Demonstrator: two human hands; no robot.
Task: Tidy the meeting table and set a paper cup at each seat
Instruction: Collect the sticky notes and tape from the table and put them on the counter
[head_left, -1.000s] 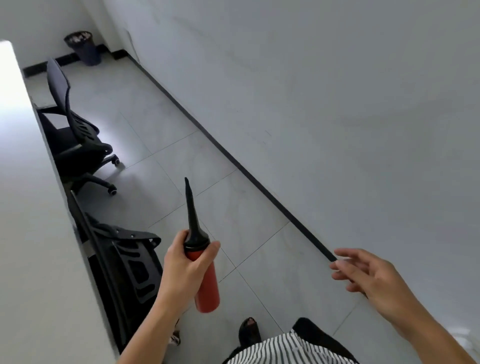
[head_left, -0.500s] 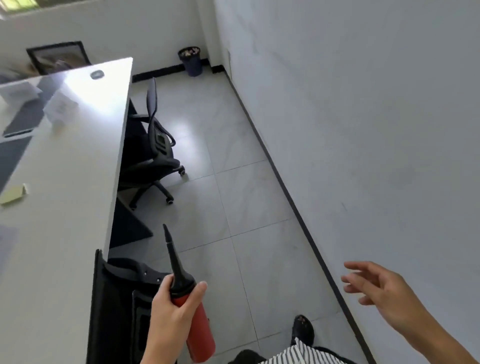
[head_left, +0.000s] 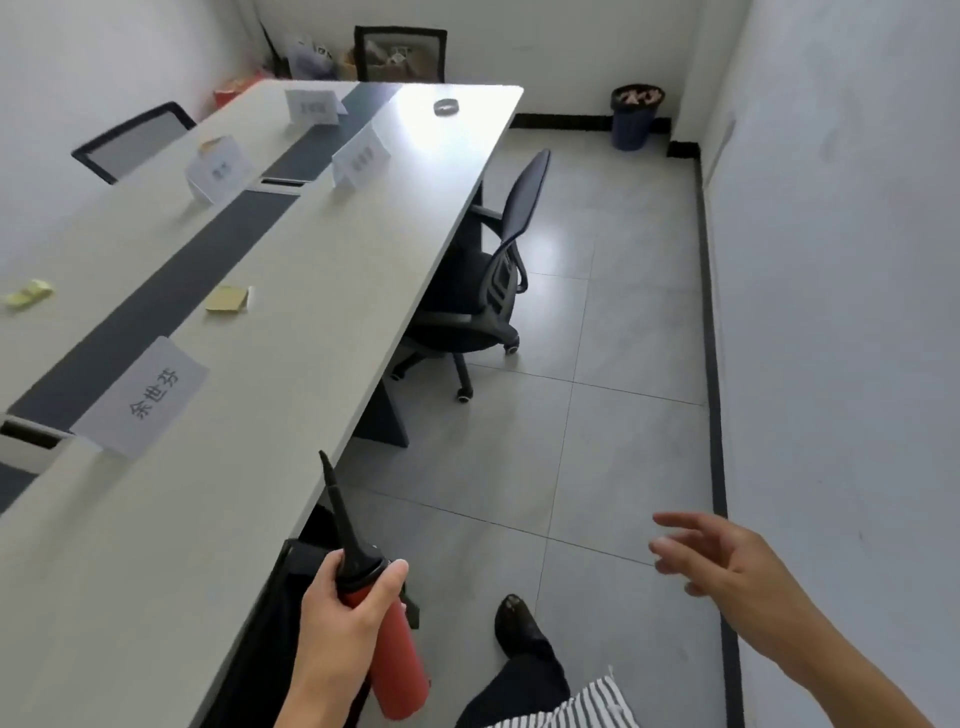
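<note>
A long pale meeting table (head_left: 337, 291) is shown stretching away. A black office chair (head_left: 483, 291) is tucked at the table's right edge, and a dark waste bin (head_left: 635, 119) is seen beyond its far end. Folded name cards (head_left: 150, 395) and yellow sticky notes (head_left: 227, 300) are left on the table; no paper cups are seen. Just off its near edge, a red balloon pump (head_left: 395, 660) is gripped at the neck by the left hand (head_left: 337, 613). It is judged light, rigid and smooth, best held round the barrel. The right hand (head_left: 727, 571) is held empty, fingers spread.
</note>
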